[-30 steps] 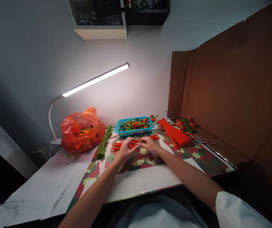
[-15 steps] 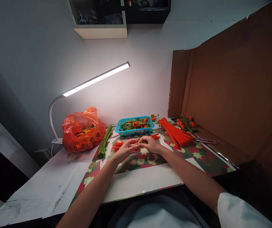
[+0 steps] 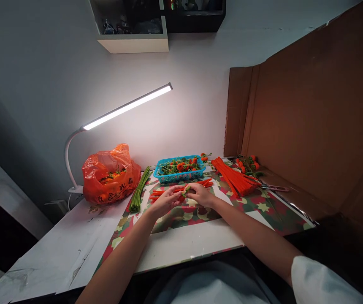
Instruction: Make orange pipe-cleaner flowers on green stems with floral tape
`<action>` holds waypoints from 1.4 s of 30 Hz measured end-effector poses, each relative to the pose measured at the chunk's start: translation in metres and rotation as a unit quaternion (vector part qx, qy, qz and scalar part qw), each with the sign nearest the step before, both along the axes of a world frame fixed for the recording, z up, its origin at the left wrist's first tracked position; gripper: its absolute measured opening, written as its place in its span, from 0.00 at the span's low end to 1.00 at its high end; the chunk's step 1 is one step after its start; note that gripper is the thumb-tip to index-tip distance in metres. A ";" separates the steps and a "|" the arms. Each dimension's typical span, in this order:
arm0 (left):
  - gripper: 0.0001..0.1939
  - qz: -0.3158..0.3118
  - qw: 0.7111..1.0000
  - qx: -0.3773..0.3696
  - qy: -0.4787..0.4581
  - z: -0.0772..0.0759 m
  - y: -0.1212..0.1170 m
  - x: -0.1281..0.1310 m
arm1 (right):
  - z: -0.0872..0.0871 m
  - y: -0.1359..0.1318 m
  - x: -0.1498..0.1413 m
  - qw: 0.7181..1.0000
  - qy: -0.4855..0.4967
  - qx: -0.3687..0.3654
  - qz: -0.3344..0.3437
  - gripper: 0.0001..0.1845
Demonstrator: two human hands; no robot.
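Over the patterned paper (image 3: 257,204) on the table, my left hand (image 3: 165,200) and my right hand (image 3: 200,194) meet, both with fingers closed. Between them they pinch a small piece with a green stem and orange fuzz (image 3: 184,192). Short orange pipe-cleaner pieces (image 3: 161,193) lie on the paper just behind my hands. A blue basket (image 3: 180,175) of orange pompom flowers with green stems stands beyond them.
A bundle of long orange pipe cleaners (image 3: 234,177) lies at the right, with finished flowers (image 3: 247,164) and scissors (image 3: 272,188) beside brown cardboard (image 3: 311,122). Green stems (image 3: 139,190), an orange plastic bag (image 3: 110,177) and a lit desk lamp (image 3: 124,107) are at left.
My hands stay together at the same spot; the fingers have shifted slightly around the small green and orange piece, which now sticks up more between them.
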State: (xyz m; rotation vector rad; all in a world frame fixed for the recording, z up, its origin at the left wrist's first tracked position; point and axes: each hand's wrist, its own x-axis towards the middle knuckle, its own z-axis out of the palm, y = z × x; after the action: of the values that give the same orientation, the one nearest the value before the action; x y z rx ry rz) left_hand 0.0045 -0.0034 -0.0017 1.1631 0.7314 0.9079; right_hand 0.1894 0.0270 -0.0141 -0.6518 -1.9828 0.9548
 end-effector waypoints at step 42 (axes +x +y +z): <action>0.11 0.046 0.999 0.012 0.018 0.004 -0.008 0.014 | 0.002 0.001 -0.003 0.997 0.038 -0.046 -0.046 0.17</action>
State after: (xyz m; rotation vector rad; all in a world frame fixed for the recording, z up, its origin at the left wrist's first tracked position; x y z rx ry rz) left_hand 0.0189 -0.0115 0.0020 1.1777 0.8103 0.9770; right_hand 0.1864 0.0276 -0.0117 -0.7403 -1.8348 1.0054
